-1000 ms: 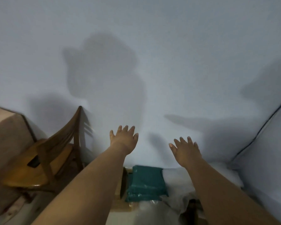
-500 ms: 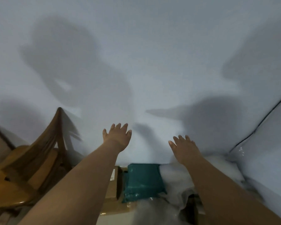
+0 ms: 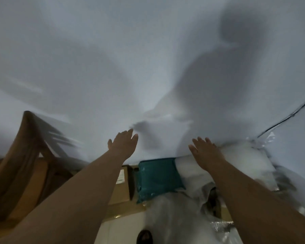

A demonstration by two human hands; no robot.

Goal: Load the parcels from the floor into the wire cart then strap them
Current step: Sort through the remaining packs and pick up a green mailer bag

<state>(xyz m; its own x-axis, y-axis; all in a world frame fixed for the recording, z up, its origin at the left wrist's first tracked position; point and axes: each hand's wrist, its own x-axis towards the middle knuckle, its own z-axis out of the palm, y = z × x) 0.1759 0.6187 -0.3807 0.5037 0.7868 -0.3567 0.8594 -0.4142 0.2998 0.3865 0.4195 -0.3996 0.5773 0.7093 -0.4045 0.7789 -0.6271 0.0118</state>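
Both grips are seen spread flat and empty: the left hand and right hand are raised before the white wall. Below them, a teal parcel, a cardboard box and white-wrapped parcels are stacked beside a wooden chair.

Both arms bare, stretched forward, backs of hands up. Left hand raised, fingers straight and together, holding nothing. Right hand slightly lower, fingers straight, a little spread, holding nothing. Hands well apart.
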